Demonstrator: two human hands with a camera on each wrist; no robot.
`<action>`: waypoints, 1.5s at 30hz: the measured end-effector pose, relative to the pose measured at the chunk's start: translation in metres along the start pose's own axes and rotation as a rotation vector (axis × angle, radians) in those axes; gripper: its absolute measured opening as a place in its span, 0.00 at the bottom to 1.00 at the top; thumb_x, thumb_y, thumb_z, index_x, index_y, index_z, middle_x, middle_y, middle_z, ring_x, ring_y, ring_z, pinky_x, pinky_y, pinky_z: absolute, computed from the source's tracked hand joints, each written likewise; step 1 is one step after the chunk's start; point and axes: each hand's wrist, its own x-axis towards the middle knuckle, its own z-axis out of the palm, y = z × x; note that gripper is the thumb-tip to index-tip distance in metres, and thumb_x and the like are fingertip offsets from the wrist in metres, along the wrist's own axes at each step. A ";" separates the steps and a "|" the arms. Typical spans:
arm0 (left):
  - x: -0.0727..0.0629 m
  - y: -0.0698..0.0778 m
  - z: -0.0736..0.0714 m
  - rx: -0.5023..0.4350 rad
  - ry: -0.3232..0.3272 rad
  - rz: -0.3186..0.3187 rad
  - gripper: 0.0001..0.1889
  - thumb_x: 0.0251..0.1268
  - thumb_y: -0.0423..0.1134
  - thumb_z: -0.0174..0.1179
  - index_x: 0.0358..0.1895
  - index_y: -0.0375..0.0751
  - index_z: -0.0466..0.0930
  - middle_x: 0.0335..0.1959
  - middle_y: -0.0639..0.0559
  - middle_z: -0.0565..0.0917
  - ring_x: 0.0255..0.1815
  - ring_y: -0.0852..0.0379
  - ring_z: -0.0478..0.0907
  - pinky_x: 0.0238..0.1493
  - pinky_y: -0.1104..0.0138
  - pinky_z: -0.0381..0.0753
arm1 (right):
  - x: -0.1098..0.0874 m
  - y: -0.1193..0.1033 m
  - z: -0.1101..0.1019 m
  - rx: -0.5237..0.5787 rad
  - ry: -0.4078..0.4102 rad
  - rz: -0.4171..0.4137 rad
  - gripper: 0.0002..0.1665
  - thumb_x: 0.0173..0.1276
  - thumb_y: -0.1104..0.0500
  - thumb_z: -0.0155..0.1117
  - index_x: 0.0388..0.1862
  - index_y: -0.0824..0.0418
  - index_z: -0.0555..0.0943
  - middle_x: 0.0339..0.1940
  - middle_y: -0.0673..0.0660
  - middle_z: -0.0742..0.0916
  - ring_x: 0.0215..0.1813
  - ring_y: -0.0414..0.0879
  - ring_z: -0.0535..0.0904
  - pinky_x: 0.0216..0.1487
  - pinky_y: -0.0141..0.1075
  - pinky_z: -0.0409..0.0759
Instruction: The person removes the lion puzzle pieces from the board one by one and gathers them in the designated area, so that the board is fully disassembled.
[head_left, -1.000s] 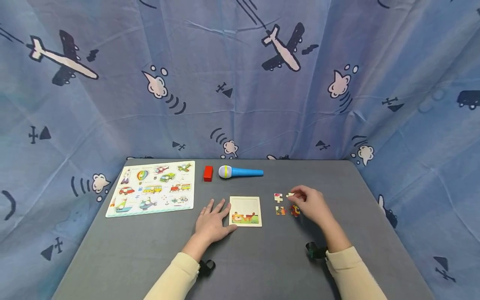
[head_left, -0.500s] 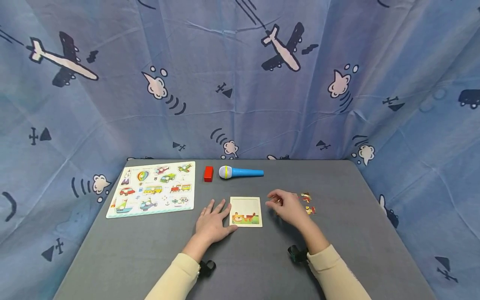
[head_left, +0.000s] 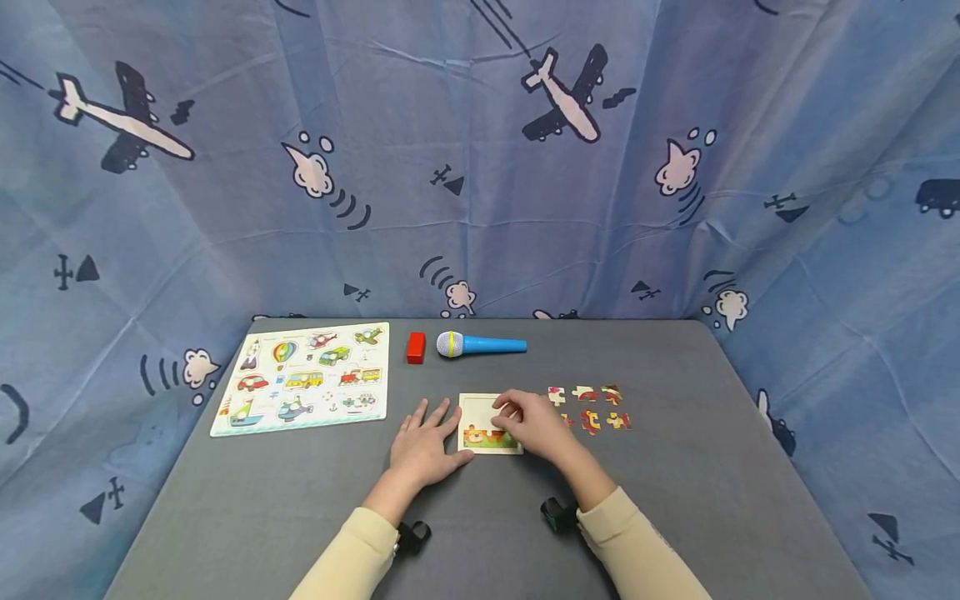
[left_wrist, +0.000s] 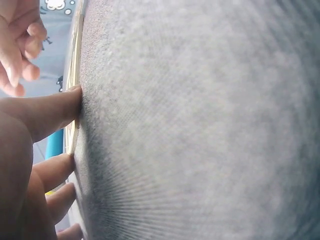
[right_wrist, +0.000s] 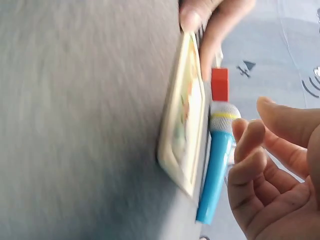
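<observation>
A small puzzle board [head_left: 483, 401] with a pale frame lies flat on the table. An animal picture fills its lower strip; the upper part is bare wood. My left hand [head_left: 422, 448] lies spread on the table at the board's left side, fingertips right at its edge. Over the board's right half hovers my right hand [head_left: 534, 423], bent fingers and thumb apart. In the right wrist view, nothing shows between the fingers of that right hand [right_wrist: 277, 175]. Several jigsaw pieces [head_left: 590, 422] lie in two rows to the right of the board.
A blue toy microphone [head_left: 495, 344] lies behind the board, with a red block [head_left: 416, 348] to its left. At the back left is a large picture board [head_left: 347, 337] of vehicles. A patterned curtain [head_left: 480, 167] hangs behind the grey table [head_left: 480, 533].
My right hand has moved left from the jigsaw pieces to above the puzzle board, uncovering both rows of pieces. My left hand has stayed in place.
</observation>
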 end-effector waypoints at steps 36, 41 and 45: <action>0.000 0.000 -0.001 -0.020 0.003 0.005 0.42 0.61 0.69 0.61 0.77 0.57 0.66 0.81 0.53 0.61 0.83 0.40 0.49 0.78 0.43 0.55 | 0.012 0.002 0.037 0.087 -0.097 -0.015 0.12 0.60 0.67 0.75 0.38 0.58 0.79 0.31 0.51 0.83 0.27 0.41 0.72 0.28 0.31 0.71; 0.000 0.000 -0.001 -0.024 0.001 0.003 0.42 0.61 0.68 0.61 0.77 0.57 0.65 0.81 0.52 0.61 0.83 0.40 0.48 0.79 0.43 0.54 | 0.012 0.003 0.034 0.175 -0.085 0.014 0.09 0.64 0.65 0.73 0.39 0.60 0.81 0.30 0.51 0.85 0.27 0.40 0.77 0.29 0.30 0.76; -0.001 0.000 -0.002 -0.026 0.000 0.003 0.42 0.62 0.68 0.61 0.77 0.56 0.66 0.81 0.52 0.61 0.83 0.40 0.49 0.78 0.43 0.55 | 0.009 0.000 0.023 0.216 -0.067 0.049 0.08 0.65 0.62 0.72 0.40 0.60 0.82 0.30 0.52 0.87 0.29 0.41 0.80 0.30 0.32 0.79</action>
